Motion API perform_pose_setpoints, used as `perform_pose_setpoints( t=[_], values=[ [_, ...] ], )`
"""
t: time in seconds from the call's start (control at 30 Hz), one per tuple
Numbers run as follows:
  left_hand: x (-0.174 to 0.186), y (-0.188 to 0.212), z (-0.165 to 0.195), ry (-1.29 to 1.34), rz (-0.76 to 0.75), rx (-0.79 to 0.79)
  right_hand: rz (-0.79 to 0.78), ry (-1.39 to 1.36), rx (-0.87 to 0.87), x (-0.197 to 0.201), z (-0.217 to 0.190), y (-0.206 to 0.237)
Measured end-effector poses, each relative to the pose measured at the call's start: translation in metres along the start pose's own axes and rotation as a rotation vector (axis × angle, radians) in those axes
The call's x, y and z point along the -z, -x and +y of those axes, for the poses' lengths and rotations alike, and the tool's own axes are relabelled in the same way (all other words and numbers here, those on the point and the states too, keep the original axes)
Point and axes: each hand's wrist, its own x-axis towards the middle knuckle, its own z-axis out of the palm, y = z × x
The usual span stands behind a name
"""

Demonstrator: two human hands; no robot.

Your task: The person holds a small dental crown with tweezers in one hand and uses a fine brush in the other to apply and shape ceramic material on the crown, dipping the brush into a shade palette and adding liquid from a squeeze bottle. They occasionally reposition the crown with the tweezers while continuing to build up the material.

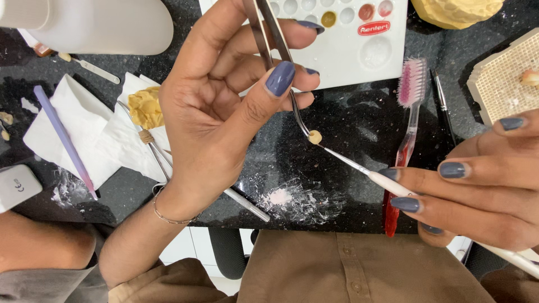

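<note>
Here my left hand (224, 106) pinches a pair of metal tweezers (268, 33) between the thumb and the first fingers, and the curved tips of the tweezers go down and to the right, where they grip a small cream-coloured tooth piece (315, 137). This piece hangs above the dark stone counter (348, 118), about in the middle between my two hands, a little closer to the left one.

My right hand (477, 185) holds a thin white brush (370, 175) with the fingers closed around its handle. The long axis of the brush runs from low right to upper left, and its fine tip touches the small piece from the lower right side. So the tweezers come from above and the brush comes from the side; the two tools meet at the piece in a wide angle.

Behind the piece lies a white palette (387, 56) with small colour wells, and a pink toothbrush (409, 112) lies just to the right. On the left there are white tissues (84, 129). Under the piece I see some white powder (292, 199) on the counter.
</note>
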Motion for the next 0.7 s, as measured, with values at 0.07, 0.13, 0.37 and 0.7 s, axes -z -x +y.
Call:
perform_pose_setpoints(
  t=[0.07, 0.13, 0.37, 0.7],
  values=[
    [0.001, 0.000, 0.000, 0.009, -0.007, -0.004, -0.031, 0.005, -0.028, 0.002, -0.002, 0.000],
    [0.000, 0.000, 0.000, 0.028, -0.011, -0.005, -0.090, -0.022, -0.048, 0.011, -0.001, 0.000],
    [-0.001, 0.001, 0.000, 0.030, 0.007, 0.016, -0.134, -0.045, -0.025, 0.010, -0.001, -0.008],
    [0.001, 0.003, -0.002, 0.075, -0.007, 0.003, 0.114, -0.001, -0.016, -0.008, -0.011, 0.006]
  ],
)
